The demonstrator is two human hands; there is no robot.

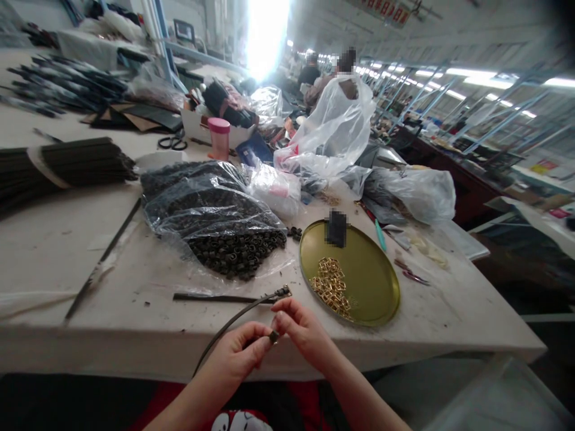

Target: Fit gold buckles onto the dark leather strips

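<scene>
My left hand is closed at the table's front edge, pinching a small dark piece between thumb and fingertips. It looks like a leather loop or strap end, too small to tell which. Close beside it, my right hand has thumb and fingers pressed together; anything between them is hidden. A thin dark strap with a small gold-coloured buckle at its tip curves behind my left hand. Another flat dark strap lies behind it. Gold-coloured buckles are heaped on a round, gold-green tray.
A clear plastic bag spills dark loops. A bundle of dark strips lies left. Farther back are black scissors and a pink-lidded jar. Small red-handled snips lie right of the tray. People work in the background.
</scene>
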